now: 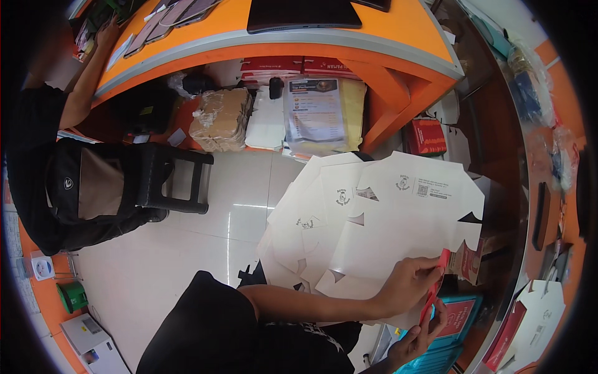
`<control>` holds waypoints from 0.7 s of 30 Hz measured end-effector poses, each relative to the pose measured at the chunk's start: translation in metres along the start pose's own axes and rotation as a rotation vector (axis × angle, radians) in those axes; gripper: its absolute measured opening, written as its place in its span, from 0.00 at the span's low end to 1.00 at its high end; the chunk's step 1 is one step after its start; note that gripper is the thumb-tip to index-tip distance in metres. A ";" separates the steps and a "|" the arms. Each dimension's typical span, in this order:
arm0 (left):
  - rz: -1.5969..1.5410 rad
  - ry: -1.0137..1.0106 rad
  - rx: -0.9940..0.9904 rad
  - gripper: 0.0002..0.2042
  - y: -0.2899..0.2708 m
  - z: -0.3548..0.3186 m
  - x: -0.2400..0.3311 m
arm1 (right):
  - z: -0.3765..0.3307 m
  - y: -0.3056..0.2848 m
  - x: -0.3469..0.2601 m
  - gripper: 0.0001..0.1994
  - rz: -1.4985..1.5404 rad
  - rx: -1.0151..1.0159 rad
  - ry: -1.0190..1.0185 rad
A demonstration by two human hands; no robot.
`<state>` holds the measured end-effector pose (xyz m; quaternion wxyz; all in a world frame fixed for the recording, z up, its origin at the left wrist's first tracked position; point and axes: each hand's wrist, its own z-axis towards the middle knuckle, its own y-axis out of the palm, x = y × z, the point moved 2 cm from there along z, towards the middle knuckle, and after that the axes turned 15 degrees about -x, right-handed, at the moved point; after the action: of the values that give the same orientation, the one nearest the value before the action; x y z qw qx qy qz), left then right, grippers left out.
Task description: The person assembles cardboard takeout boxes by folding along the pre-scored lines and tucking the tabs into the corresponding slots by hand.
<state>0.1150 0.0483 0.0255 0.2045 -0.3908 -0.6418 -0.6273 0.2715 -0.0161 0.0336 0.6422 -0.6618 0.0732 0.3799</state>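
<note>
A large white die-cut box blank [405, 212], with a small printed drawing and code patch, lies on top of several similar overlapping blanks [289, 240] in front of me. A red strip [444, 257] shows along its near right edge, apparently a folded flap with a red inner side. My left hand [408, 283] reaches across from the left and pinches this flap between thumb and fingers. Below it, my right hand [423, 336] is closed on the lower end of the same red flap. The flap's part between the fingers is partly hidden.
An orange table [218, 47] with phones and a dark laptop [305, 14] stands ahead. Under it are a wrapped brown package [221, 118] and paper stacks. A black stool [174, 177] and another person's arm [87, 87] are at left. A teal crate [461, 336] sits at lower right.
</note>
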 end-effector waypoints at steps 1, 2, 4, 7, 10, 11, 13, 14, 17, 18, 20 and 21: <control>-0.123 -0.149 -0.035 0.14 0.001 0.001 0.004 | 0.000 0.000 0.000 0.22 0.025 0.009 -0.003; -0.118 -0.146 -0.031 0.14 0.001 0.000 0.000 | 0.001 0.002 -0.001 0.21 0.057 0.013 -0.012; 0.022 -0.021 -0.010 0.15 0.000 -0.001 -0.017 | 0.005 0.006 -0.001 0.22 0.027 0.003 0.013; 0.093 0.008 0.028 0.16 -0.001 -0.003 -0.021 | 0.012 0.016 -0.007 0.22 0.027 0.015 0.067; 0.168 0.151 0.102 0.16 0.002 -0.011 -0.031 | 0.012 0.031 -0.010 0.23 0.055 0.030 0.110; 0.166 0.148 0.093 0.16 0.003 -0.010 -0.031 | 0.014 0.034 -0.011 0.23 0.048 0.033 0.131; 0.105 0.141 0.101 0.16 0.003 -0.013 -0.032 | 0.013 0.040 -0.016 0.24 0.033 0.055 0.165; 0.106 0.129 0.076 0.16 0.004 -0.013 -0.032 | 0.016 0.041 -0.020 0.24 0.090 0.079 0.174; 0.161 0.104 0.132 0.16 0.000 -0.020 -0.038 | 0.010 0.056 -0.013 0.24 0.077 0.151 0.088; 0.141 0.102 0.107 0.16 -0.002 -0.021 -0.036 | 0.011 0.057 -0.015 0.23 0.112 0.160 0.142; 0.196 0.081 0.077 0.16 -0.001 -0.026 -0.033 | 0.016 0.062 -0.020 0.23 0.119 0.198 0.224; 0.275 0.084 0.099 0.17 0.000 -0.028 -0.030 | 0.017 0.064 -0.017 0.23 0.121 0.185 0.210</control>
<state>0.1268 0.0143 0.0060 0.3340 -0.4379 -0.6034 -0.5767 0.2148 -0.0179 -0.0055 0.6649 -0.6304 0.2145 0.3383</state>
